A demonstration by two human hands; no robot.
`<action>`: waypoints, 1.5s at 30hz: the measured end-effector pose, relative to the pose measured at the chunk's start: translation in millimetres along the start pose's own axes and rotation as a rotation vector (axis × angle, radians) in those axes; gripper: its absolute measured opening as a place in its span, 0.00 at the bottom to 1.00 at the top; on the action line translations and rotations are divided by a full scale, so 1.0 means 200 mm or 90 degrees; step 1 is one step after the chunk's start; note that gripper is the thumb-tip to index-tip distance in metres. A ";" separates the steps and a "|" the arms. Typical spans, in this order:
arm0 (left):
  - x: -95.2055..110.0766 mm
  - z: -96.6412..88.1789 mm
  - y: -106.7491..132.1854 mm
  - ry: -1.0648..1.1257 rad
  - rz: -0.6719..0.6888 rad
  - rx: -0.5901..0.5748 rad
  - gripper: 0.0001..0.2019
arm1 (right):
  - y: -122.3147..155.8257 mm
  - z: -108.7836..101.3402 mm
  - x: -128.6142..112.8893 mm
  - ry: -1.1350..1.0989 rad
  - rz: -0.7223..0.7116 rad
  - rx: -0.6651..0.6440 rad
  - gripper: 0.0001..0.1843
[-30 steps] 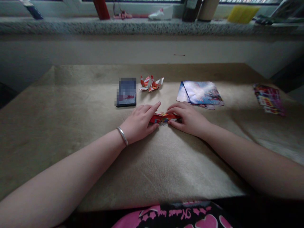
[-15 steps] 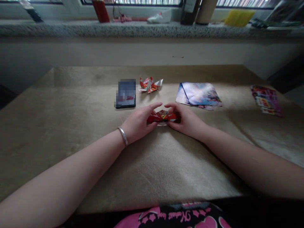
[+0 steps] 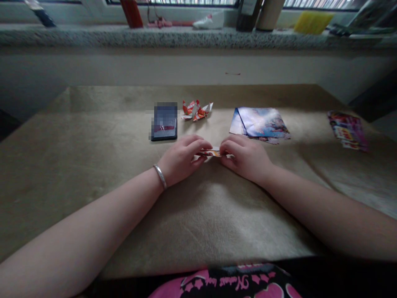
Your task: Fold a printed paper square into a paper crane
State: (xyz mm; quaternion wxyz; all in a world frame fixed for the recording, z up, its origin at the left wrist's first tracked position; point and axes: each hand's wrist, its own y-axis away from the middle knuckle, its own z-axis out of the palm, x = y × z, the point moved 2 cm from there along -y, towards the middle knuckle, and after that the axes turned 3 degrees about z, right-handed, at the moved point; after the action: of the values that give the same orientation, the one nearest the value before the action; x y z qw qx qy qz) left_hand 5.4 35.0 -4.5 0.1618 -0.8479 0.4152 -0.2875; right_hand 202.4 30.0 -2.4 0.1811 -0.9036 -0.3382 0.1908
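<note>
The small folded red-and-orange paper piece (image 3: 211, 153), seen broader half a second ago, is now pinched flat between the curled fingers of the left hand (image 3: 181, 159) and right hand (image 3: 245, 157), mid-table, nearer than the dark rectangular phone (image 3: 164, 123).

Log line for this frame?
left hand: pinching small folded red paper piece | right hand: pinching its other end | surface: beige mat

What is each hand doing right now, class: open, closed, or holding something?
The left hand: closed, pinching the left end of the folded paper piece.
The right hand: closed, pinching its right end.
</note>
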 end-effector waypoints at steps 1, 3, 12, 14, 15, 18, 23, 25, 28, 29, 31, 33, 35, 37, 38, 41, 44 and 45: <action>0.00 0.00 0.00 -0.004 0.011 -0.010 0.07 | 0.00 0.00 0.00 0.020 -0.005 -0.007 0.05; -0.01 0.00 0.00 -0.018 0.038 -0.033 0.06 | 0.00 0.01 0.00 0.046 -0.018 -0.025 0.06; -0.02 0.02 0.00 -0.120 0.081 -0.132 0.08 | 0.01 0.03 -0.01 0.058 -0.076 -0.096 0.09; -0.02 0.02 0.00 -0.138 0.100 -0.142 0.09 | 0.01 0.02 -0.01 0.051 -0.128 -0.096 0.11; -0.02 0.02 0.00 -0.145 0.111 -0.144 0.10 | 0.01 0.02 -0.01 0.047 -0.147 -0.094 0.11; 0.00 0.01 0.00 -0.175 0.148 -0.158 0.11 | 0.01 0.00 -0.01 0.042 -0.172 -0.097 0.12; 0.05 0.00 -0.01 -0.279 0.160 -0.207 0.09 | 0.01 -0.01 0.00 0.039 -0.154 -0.117 0.13; 0.06 0.00 0.00 -0.303 0.157 -0.221 0.09 | 0.01 -0.01 0.01 0.023 -0.152 -0.123 0.12; 0.06 -0.01 0.01 -0.312 0.156 -0.224 0.10 | 0.00 -0.03 0.04 0.000 -0.154 -0.143 0.12; 0.06 -0.01 0.01 -0.317 0.153 -0.225 0.11 | 0.00 -0.03 0.05 0.000 -0.143 -0.150 0.12; 0.07 -0.02 0.02 -0.335 0.142 -0.232 0.11 | 0.00 -0.05 0.07 0.021 -0.118 -0.175 0.12; 0.07 -0.02 0.02 -0.348 0.127 -0.243 0.11 | 0.00 -0.06 0.08 0.049 -0.112 -0.188 0.12; 0.06 -0.02 0.02 -0.346 0.121 -0.248 0.11 | 0.00 -0.07 0.08 0.085 -0.099 -0.198 0.12; 0.05 -0.02 0.02 -0.332 0.129 -0.247 0.12 | 0.00 -0.07 0.07 0.122 -0.081 -0.207 0.12; 0.04 -0.02 0.02 -0.325 0.135 -0.244 0.12 | 0.00 -0.07 0.07 0.136 -0.072 -0.212 0.13; 0.02 -0.02 0.02 -0.296 0.157 -0.235 0.13 | 0.00 -0.07 0.06 0.164 -0.045 -0.238 0.13; 0.01 -0.02 0.02 -0.282 0.154 -0.230 0.14 | 0.00 -0.09 0.07 0.184 -0.009 -0.272 0.13; 0.01 -0.02 0.02 -0.285 0.151 -0.230 0.13 | 0.00 -0.09 0.07 0.192 0.003 -0.283 0.13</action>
State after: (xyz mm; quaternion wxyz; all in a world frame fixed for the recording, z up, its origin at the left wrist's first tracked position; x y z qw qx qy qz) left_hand 0.6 30.6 -2.6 0.1280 -0.8507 0.5098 0.0057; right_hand 220.6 35.9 10.3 0.0262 -0.9402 -0.3387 -0.0245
